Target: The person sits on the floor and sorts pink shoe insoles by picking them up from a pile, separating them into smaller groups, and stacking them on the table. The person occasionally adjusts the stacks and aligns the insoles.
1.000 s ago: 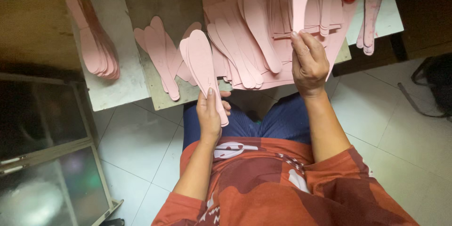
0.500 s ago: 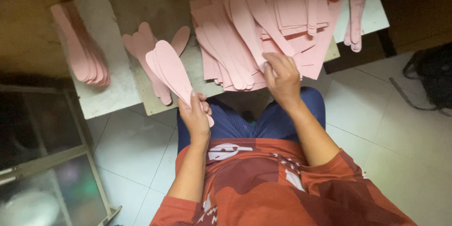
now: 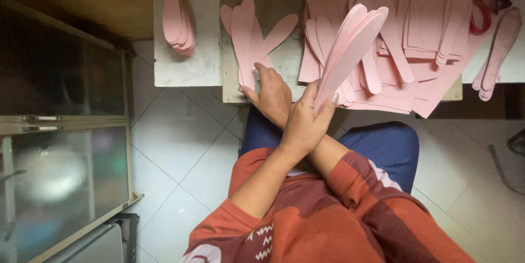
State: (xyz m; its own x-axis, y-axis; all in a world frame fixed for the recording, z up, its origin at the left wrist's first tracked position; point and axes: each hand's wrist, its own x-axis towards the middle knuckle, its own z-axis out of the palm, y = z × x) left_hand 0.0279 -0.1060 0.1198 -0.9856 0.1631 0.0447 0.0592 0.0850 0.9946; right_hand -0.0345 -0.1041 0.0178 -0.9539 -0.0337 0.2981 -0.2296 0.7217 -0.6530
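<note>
My arms are crossed over my lap. My left hand (image 3: 303,123) grips a bundle of pink insole-shaped cutouts (image 3: 350,47) by its lower end; the bundle stands tilted up to the right, over the table's front edge. My right hand (image 3: 272,94) reaches under the left arm and rests on a small fanned pile of pink insole cutouts (image 3: 249,33) lying on the wooden board (image 3: 232,90). Its fingertips touch the pile's near end, with nothing lifted.
A neat stack of pink cutouts (image 3: 178,16) lies on a white slab (image 3: 202,66) at the left. A big heap of pink sheets and offcuts (image 3: 426,49) covers the right, with a red object (image 3: 481,19) among it. A glass-fronted cabinet (image 3: 54,159) stands at the left on the tiled floor.
My right hand left the big heap and crossed to the small fanned pile on the left. My left hand swung its bundle up and to the right.
</note>
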